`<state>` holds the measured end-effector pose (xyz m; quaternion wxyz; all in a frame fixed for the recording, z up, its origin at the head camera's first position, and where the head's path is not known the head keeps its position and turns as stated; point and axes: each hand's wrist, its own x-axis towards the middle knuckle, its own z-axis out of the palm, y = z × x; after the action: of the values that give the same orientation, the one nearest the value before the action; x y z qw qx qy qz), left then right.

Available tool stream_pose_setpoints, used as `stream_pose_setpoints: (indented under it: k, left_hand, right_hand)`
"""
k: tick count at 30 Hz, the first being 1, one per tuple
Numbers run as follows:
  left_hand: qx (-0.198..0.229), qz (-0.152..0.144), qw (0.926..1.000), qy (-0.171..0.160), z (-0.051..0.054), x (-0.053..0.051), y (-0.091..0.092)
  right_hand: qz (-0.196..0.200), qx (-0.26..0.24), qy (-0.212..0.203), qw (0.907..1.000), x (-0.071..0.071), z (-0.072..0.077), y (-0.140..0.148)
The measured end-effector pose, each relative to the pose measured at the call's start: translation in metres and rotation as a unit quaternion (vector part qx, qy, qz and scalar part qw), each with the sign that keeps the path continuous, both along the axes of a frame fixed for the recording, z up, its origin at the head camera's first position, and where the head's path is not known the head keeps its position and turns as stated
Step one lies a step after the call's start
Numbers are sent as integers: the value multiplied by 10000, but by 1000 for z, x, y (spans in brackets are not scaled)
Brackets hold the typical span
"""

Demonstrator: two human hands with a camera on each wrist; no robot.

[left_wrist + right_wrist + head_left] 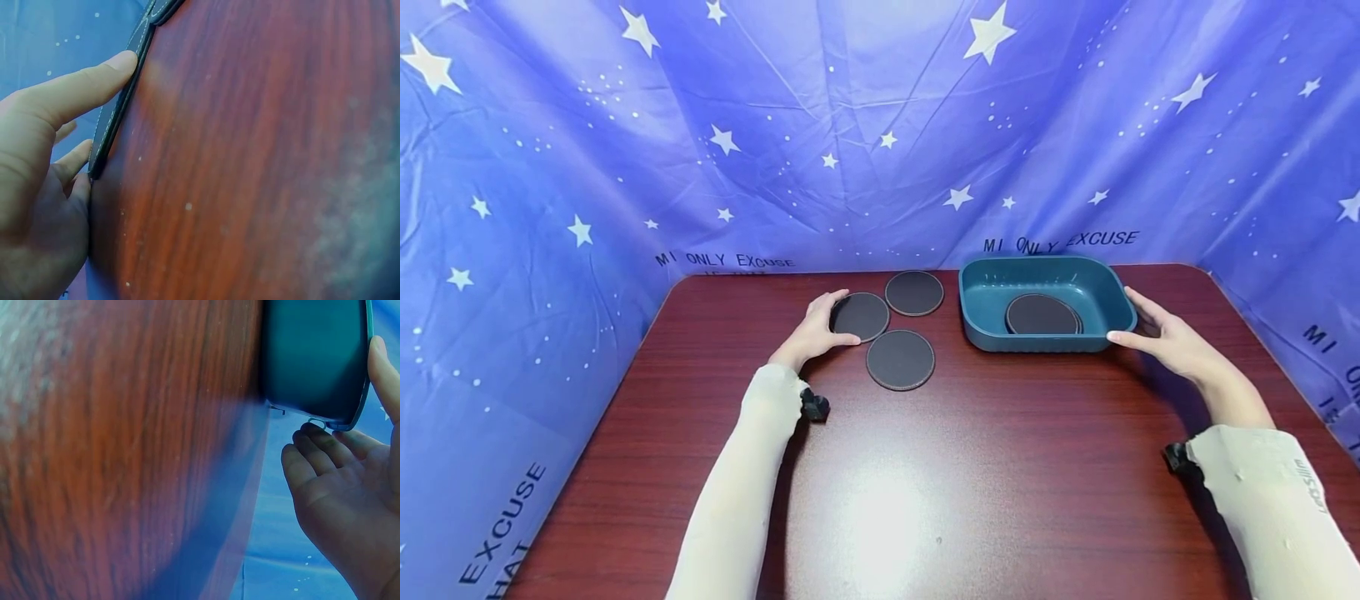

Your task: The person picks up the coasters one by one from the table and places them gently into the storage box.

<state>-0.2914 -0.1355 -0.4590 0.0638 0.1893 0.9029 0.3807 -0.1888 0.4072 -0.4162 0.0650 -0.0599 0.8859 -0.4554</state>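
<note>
Fingers of the left hand [812, 333] clasp 1 coaster [860, 317] left of the tub [1030, 342], whose long axis points its way; 2 other coasters [900, 360] lie between; the right hand [1176, 342] grips the tub's right end.

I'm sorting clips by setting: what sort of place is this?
Probably a makeshift recording booth, though I can't be sure: starry cloth screens three sides of the table, and each sleeve carries a black device.
</note>
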Motion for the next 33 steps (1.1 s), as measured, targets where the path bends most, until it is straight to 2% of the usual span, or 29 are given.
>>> stream_pose_setpoints:
  k: [3, 10, 16, 21, 23, 27, 33]
  left_hand:
    - [75, -23, 9999, 129, -1, 0, 0]
    - [406, 111, 9989, 197, -1, 4, 1]
    - [648, -9, 9971, 400, 1, 2, 2]
    - [768, 56, 9961, 443, 3, 1, 2]
    - [828, 140, 9957, 379, 4, 1, 2]
    - [1219, 283, 9921, 109, 6, 2, 2]
    - [1994, 447, 9784, -302, 6, 2, -1]
  right_hand:
    - [4, 1, 9, 10000, 0, -1, 0]
    - [37, -77, -41, 10000, -1, -3, 1]
    - [-7, -53, -64, 10000, 0, -1, 0]
    - [7, -18, 15, 10000, 0, -3, 1]
    - [26, -3, 50, 10000, 0, -3, 1]
    - [23, 40, 74, 10000, 0, -4, 1]
    - [42, 14, 119, 9999, 1, -4, 1]
